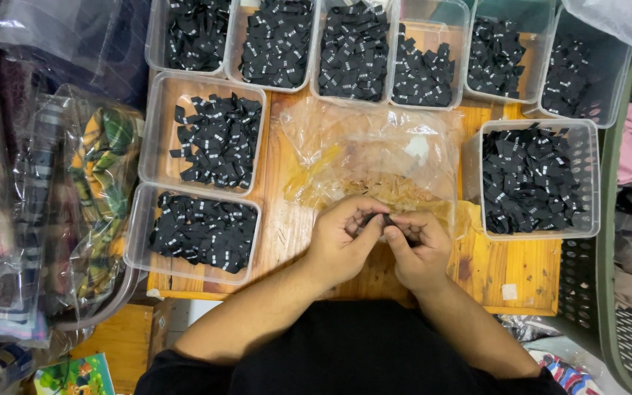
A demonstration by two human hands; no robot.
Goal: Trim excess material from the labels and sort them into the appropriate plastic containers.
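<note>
My left hand [345, 238] and my right hand [418, 249] meet over the front middle of a small wooden table [528, 271]. Between their fingertips they pinch a small black fabric label [389, 219], mostly hidden by the fingers. Just behind the hands lies a crumpled clear plastic bag [371, 157]. Clear plastic tubs of black labels ring the hands: two at the left [202, 230] [210, 139] and one at the right [532, 179].
A row of several more label-filled tubs [352, 51] lines the table's far edge. Bagged plaid clothing [104, 183] is stacked at the left. A green laundry basket [616, 292] with garments stands at the right. My dark shirt fills the bottom.
</note>
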